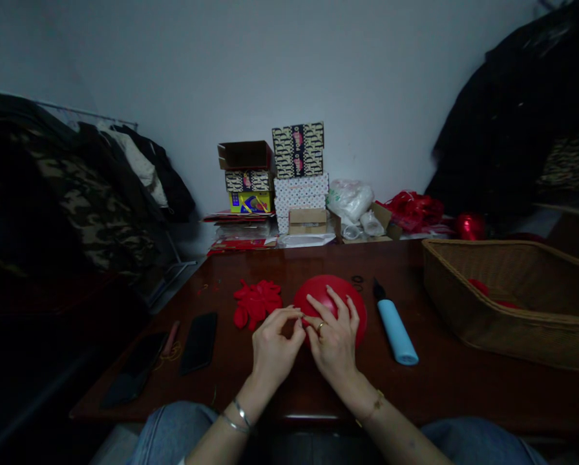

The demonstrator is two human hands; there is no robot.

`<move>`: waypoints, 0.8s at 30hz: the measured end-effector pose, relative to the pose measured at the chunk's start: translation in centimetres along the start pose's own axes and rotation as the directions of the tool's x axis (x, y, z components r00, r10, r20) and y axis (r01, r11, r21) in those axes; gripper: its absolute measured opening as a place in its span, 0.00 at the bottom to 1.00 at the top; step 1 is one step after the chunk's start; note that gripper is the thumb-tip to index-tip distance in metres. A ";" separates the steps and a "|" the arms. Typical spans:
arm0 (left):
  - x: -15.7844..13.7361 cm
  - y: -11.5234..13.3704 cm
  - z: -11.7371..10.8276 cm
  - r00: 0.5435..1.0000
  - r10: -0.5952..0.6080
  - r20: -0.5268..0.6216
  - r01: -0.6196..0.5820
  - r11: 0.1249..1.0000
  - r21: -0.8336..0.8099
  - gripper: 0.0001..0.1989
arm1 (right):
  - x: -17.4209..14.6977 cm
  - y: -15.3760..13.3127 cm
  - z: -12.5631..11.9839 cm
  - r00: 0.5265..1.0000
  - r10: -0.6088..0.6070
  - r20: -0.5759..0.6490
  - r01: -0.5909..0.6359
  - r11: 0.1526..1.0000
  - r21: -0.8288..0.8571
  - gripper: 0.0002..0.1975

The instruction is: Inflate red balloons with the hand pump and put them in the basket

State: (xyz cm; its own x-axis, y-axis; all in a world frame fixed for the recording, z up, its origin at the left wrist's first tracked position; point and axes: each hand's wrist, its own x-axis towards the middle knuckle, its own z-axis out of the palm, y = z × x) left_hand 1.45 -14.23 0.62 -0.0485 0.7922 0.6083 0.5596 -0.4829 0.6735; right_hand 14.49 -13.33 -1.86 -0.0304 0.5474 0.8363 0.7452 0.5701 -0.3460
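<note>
An inflated red balloon [328, 289] rests at the middle of the brown table, under my hands. Spread over its top and near side are the fingers of my right hand [335, 339], which wears a ring; its thumb and forefinger meet my left fingertips. My left hand [276, 342] pinches at the balloon's left side, where its neck seems to be; the fingertips hide the exact spot. Left of the balloon lies a heap of limp red balloons [255, 302]. A light blue hand pump [397, 332] with a black nozzle lies to the right.
A wicker basket [503, 329] with red things inside occupies the table's right side. Two dark phones [199, 342] and a cord with a pinkish stick [172, 337] lie at left. Stacked boxes [299, 194] stand behind the table. Clothes hang on both sides.
</note>
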 end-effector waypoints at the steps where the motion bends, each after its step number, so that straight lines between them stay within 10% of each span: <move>1: 0.1 -0.1 0.0 0.997 -0.068 0.026 0.070 0.995 -0.075 0.07 | 0.0 0.0 0.0 1.000 -0.001 0.000 0.001 1.000 0.003 0.10; 7: 1.1 -0.9 -0.3 0.839 -0.451 0.305 0.535 0.576 -0.618 0.07 | 0.2 0.0 -0.2 1.000 -0.010 -0.006 0.010 0.999 0.038 0.12; 13: 2.2 -1.8 -1.7 0.695 -0.417 0.585 0.668 0.077 -0.740 0.06 | 0.4 0.2 -0.3 1.000 0.024 0.004 -0.024 0.990 0.135 0.14; 20: 2.5 -1.9 -3.4 0.695 -0.312 0.648 0.718 0.277 -0.638 0.07 | 0.4 0.4 0.0 0.995 0.080 0.063 -0.095 0.954 0.285 0.14; 24: 2.6 -2.5 -3.2 0.661 -0.453 0.599 0.749 0.347 -0.564 0.12 | 0.3 0.3 0.3 0.991 0.089 0.102 -0.118 0.940 0.321 0.13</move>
State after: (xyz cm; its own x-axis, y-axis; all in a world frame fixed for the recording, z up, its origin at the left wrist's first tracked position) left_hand -2.72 -12.13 1.91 0.2095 0.9655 -0.1548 -0.3084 0.2155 0.9265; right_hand 14.56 -12.83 -1.87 -0.0319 0.6558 0.7543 0.4902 0.6679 -0.5599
